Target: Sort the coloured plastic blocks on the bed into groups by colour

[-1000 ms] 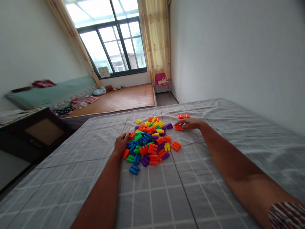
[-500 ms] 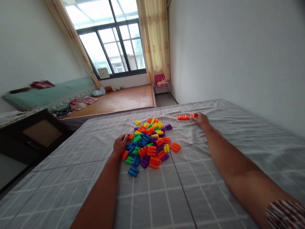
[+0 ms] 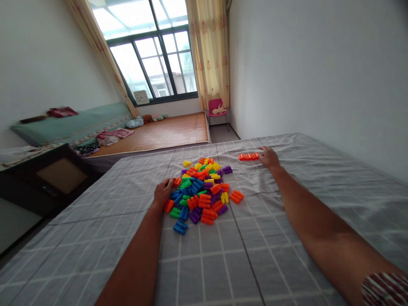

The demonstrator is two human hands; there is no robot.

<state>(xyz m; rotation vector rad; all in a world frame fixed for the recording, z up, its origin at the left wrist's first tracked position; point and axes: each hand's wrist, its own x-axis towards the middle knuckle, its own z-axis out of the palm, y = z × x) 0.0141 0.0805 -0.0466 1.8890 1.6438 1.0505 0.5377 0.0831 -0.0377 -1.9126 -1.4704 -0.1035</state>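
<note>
A heap of small plastic blocks (image 3: 201,191) in orange, blue, green, yellow and purple lies mid-bed on a grey checked sheet (image 3: 223,255). My left hand (image 3: 162,190) rests at the heap's left edge, fingers curled against an orange block, though I cannot see whether it grips it. My right hand (image 3: 269,157) is stretched out to the far right, its fingertips at the right end of a short row of orange blocks (image 3: 248,156) set apart from the heap. Its fingers look loosely spread and flat on the sheet.
A dark low cabinet (image 3: 47,178) stands left of the bed. Beyond are a wooden platform (image 3: 165,131), a green mattress (image 3: 73,123) with clothes, a pink child's chair (image 3: 217,108) by the curtain, and a large window. A white wall runs along the right.
My right hand carried an orange block from beside the heap out to the separate orange row and set it at the row's end. The left hand stayed put.
</note>
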